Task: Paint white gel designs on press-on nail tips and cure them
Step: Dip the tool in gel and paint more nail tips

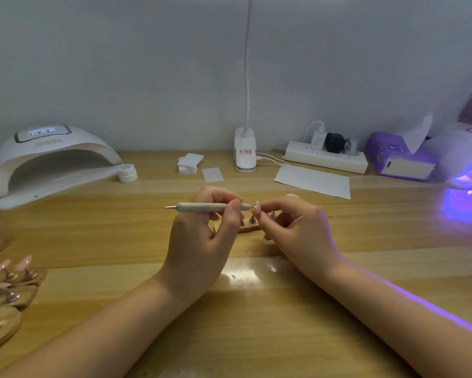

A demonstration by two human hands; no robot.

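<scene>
Wooden tabletop (256, 336) fills the head view. At centre frame, the left hand (202, 241) pinches a grey dotting pen (213, 206) held level, its tip meeting a pale nail tip (257, 206) gripped by the right hand (297, 230). Both hands largely hide a small wooden stand (250, 227) behind them. A white curing lamp (49, 159) sits upper left; a lit purple lamp (466, 165) is cut off at the right edge. Racks of nail tips (8, 285) blur at lower left.

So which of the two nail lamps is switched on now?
The nail lamp at the right edge: purple light shines from its opening onto the table. The white lamp on the left is dark inside.
</scene>
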